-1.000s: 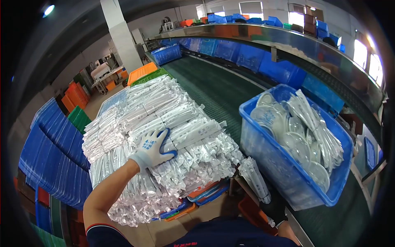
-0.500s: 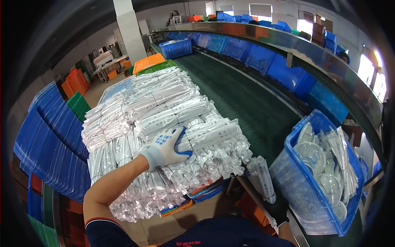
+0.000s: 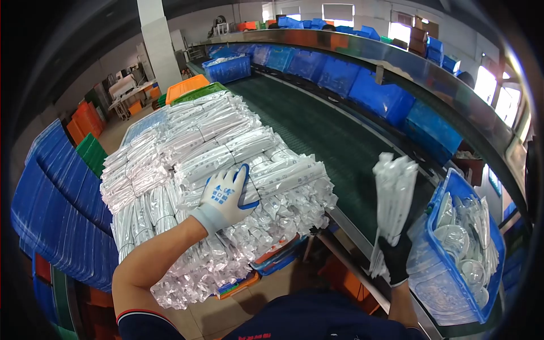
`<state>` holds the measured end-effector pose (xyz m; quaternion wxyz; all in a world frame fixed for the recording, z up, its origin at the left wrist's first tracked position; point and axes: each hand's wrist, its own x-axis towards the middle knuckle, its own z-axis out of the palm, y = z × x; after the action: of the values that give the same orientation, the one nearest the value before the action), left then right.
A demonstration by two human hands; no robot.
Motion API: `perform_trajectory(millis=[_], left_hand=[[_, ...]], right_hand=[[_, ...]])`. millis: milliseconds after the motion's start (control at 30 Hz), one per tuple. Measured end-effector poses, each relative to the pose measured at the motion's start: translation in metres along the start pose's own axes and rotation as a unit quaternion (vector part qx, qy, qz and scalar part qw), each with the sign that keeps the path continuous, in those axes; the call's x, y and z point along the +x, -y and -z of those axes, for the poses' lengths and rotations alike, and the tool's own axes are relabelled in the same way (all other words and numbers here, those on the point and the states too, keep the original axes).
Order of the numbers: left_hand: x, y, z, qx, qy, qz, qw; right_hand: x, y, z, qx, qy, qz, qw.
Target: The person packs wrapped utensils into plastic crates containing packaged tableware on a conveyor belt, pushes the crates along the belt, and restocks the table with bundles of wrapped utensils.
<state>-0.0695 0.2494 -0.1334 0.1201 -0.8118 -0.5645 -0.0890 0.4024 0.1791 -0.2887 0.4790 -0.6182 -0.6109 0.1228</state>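
My right hand (image 3: 396,258), black-gloved, has its fingers clamped on the lower end of a film-wrapped bundle (image 3: 395,195) above the conveyor (image 3: 311,122)'s near edge; its long axis points toward the far edge. My white-gloved left hand (image 3: 225,195) rests, thumb and fingers apart, on the bundle pile (image 3: 207,153). Just right, a blue crate (image 3: 426,283) blocks the belt, holding clear round plastic pieces (image 3: 451,239).

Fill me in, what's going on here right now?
A person is handling bundles of slim wrapped packets. The gloved left hand rests on the big pile; whether it grips a bundle is unclear. The black-gloved right hand holds one bundle roughly upright by its lower part, outside the blue crate. That crate, on the green conveyor belt, contains clear round plastic pieces and more packets.
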Motion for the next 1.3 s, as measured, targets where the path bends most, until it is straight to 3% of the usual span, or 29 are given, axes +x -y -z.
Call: perform_trajectory(millis=[167,267,300,333,433,567,800,1000,1100,1167,1300], left_hand=[[0.009,-0.003,0.009,-0.042,0.084,0.054,0.994],[0.017,-0.009,0.017,-0.097,0.141,0.089,0.981],[0.017,-0.01,0.012,-0.07,0.133,0.08,0.985],[0.016,-0.012,0.008,-0.044,0.126,0.07,0.989],[0.009,-0.025,0.0,0.033,0.074,0.051,0.995],[0.002,-0.045,0.002,0.075,0.042,0.028,0.996],[-0.006,-0.055,-0.001,0.107,-0.027,-0.053,0.993],[0.001,-0.057,0.004,0.111,0.036,-0.024,0.993],[-0.001,-0.057,0.001,0.13,0.017,-0.054,0.99],[-0.007,-0.06,0.0,0.124,-0.006,-0.079,0.989],[-0.01,-0.062,-0.003,0.164,-0.059,-0.13,0.976]], right_hand=[[0.03,0.019,0.025,0.101,-0.149,-0.006,0.984],[0.037,-0.013,0.019,0.164,-0.221,0.01,0.961],[0.031,-0.012,0.026,0.078,-0.191,-0.039,0.978],[0.03,-0.032,0.018,0.079,-0.19,-0.041,0.978],[0.022,-0.097,-0.013,0.285,-0.17,-0.103,0.938],[0.028,-0.154,-0.001,0.284,-0.146,-0.184,0.929],[0.029,-0.195,0.039,0.276,-0.079,-0.189,0.939],[0.011,-0.226,0.079,0.238,-0.041,-0.278,0.93],[-0.003,-0.235,0.087,0.298,-0.038,-0.314,0.901],[-0.015,-0.214,0.095,0.399,-0.054,-0.397,0.825],[-0.02,-0.196,0.099,0.519,-0.117,-0.378,0.757]])
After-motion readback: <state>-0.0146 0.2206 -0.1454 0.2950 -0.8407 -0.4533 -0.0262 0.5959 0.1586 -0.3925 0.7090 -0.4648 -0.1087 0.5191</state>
